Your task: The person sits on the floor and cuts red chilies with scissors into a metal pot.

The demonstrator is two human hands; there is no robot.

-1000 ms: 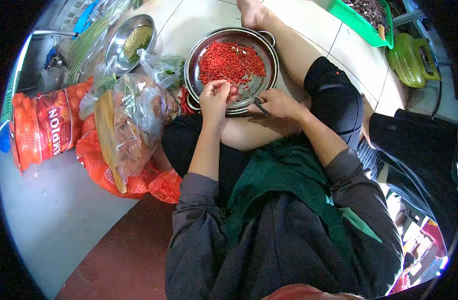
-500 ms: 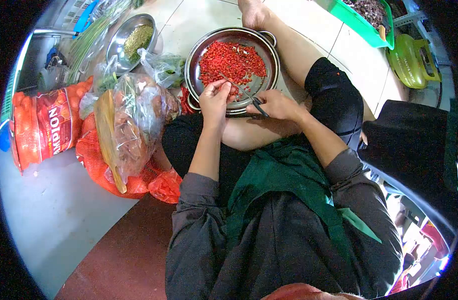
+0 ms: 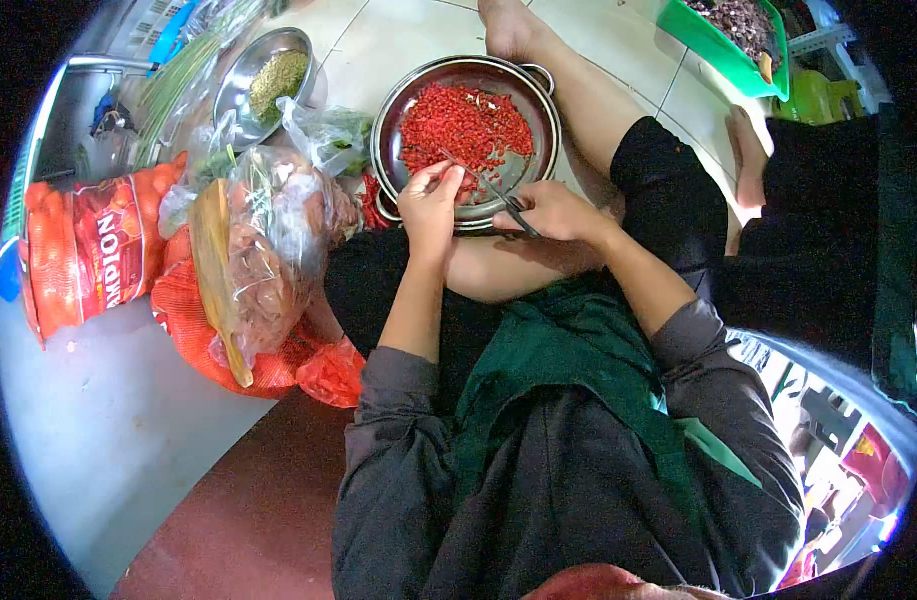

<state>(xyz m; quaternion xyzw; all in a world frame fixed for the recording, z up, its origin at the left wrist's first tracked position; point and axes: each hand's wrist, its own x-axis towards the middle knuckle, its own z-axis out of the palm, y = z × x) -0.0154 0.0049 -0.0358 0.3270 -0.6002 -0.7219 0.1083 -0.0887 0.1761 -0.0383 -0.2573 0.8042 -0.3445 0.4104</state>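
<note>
A round metal pot (image 3: 552,150) holds a heap of chopped red chili pieces (image 3: 458,120). Over its near rim, my left hand (image 3: 431,205) is closed in a pinch on a red chili, of which little shows past the fingertips. My right hand (image 3: 558,212) grips a pair of scissors (image 3: 515,208) by the dark handles, with the blades pointing up and left over the pot, close to my left fingertips. Whole red chilies (image 3: 371,190) lie just left of the pot, partly hidden.
Left of the pot are a bowl (image 3: 228,95) of greenish bits, plastic bags (image 3: 278,240) of food and a red net sack (image 3: 58,260). A green tray (image 3: 718,55) and a green gas cylinder (image 3: 808,100) stand back right. Another person's dark-clothed leg (image 3: 808,200) is at right.
The other person at right has moved farther in, with a foot now showing and the gas cylinder mostly covered. My hands and the scissors have barely shifted.
</note>
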